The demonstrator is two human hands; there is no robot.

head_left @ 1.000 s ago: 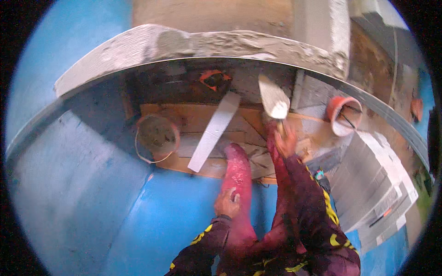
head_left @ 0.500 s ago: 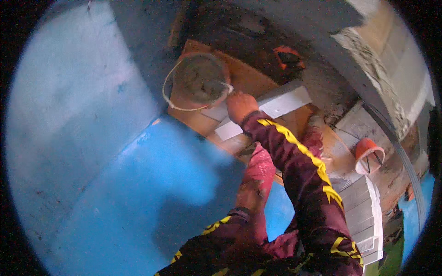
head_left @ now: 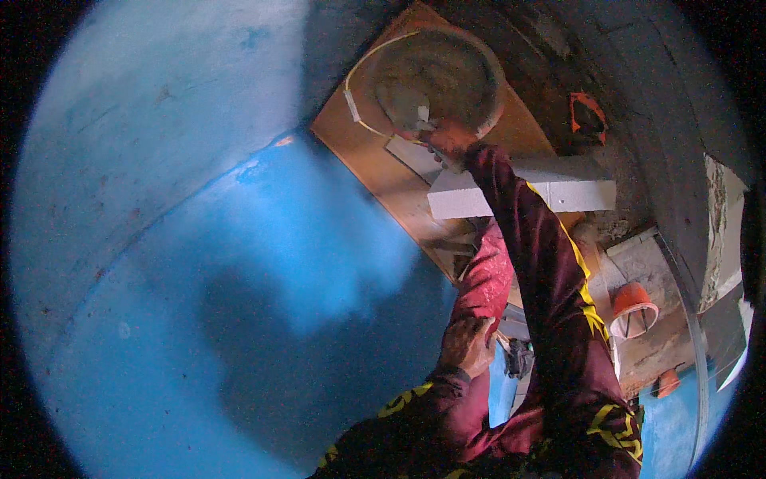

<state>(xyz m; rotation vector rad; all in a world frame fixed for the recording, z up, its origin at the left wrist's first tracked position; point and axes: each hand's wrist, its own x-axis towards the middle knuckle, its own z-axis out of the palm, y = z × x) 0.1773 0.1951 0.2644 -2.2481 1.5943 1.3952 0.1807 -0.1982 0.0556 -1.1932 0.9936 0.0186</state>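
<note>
At the top centre of the frame, a trowel (head_left: 422, 116) dips into the mortar (head_left: 439, 68), a wet, grey-brown, lumpy mass that fills a round bucket (head_left: 502, 102); only a small pale patch of its blade shows. The right hand (head_left: 452, 142), at the bucket's near rim, has its fingers curled closed around the trowel's handle, which is mostly hidden. A thin, pale wire handle (head_left: 349, 82) with a tubular grip bows out left of the bucket.

Under the bucket lies a smooth orange-brown board (head_left: 369, 169), straight-edged. A white block (head_left: 570, 194), long, squared and matt, lies near the bucket, and the right sleeve (head_left: 523, 231), dark maroon with yellow marks, crosses over it and hides its middle.

The left hand (head_left: 469, 345) rests, fingers bent, on a red trouser leg (head_left: 485, 275) flecked with pale spatter, at lower centre; whether it holds anything I cannot tell.

A small orange pail (head_left: 633, 311) lies tipped at right. A flat, blue-painted surface (head_left: 263, 279) spans the left and lower left, partly in shadow.
</note>
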